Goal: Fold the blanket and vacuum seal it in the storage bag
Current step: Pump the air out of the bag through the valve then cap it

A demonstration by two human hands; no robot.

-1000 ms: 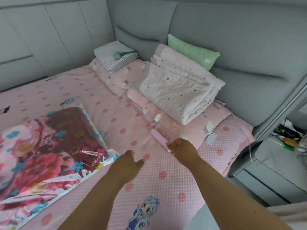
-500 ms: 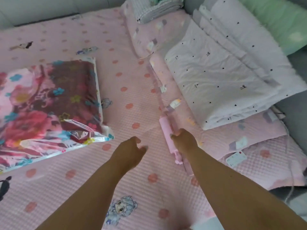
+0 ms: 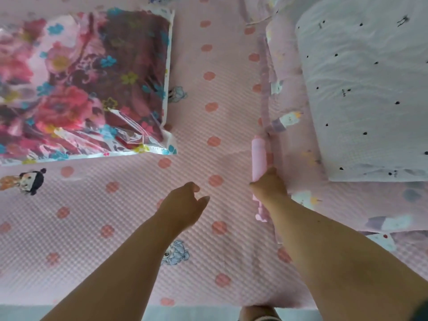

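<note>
Head view looks down onto a bed [image 3: 231,251] covered with a pink waffle-textured sheet, red dots and small cartoon figures printed on it.

Right hand [image 3: 269,185] is wrapped around the near end of a pink cylindrical device [image 3: 259,158], likely the vacuum pump. The device lies on the sheet, long axis pointing away from the person, and the far end is clear of the hand. Its lower end pokes out below the wrist, partly hidden by the forearm. It sits along the edge of a pink printed quilt [image 3: 284,72] that runs up the right side of the bed.

Left hand [image 3: 185,205] hangs over the sheet, holding nothing, fingers loosely curled and thumb out toward the right hand. I cannot tell whether it touches the sheet. The two hands are near each other but apart.

The floral blanket [image 3: 76,82] is folded and already inside the clear storage bag [image 3: 170,140], upper left of the view, flat on the bed. The bag's white edge runs down its right side and along the near side. The plastic is wrinkled and glossy near the bottom right corner. Bag is well apart from both hands and the pink device.

A white folded duvet with small black dots [image 3: 366,89] lies at the upper right, on top of the pink quilt.
</note>
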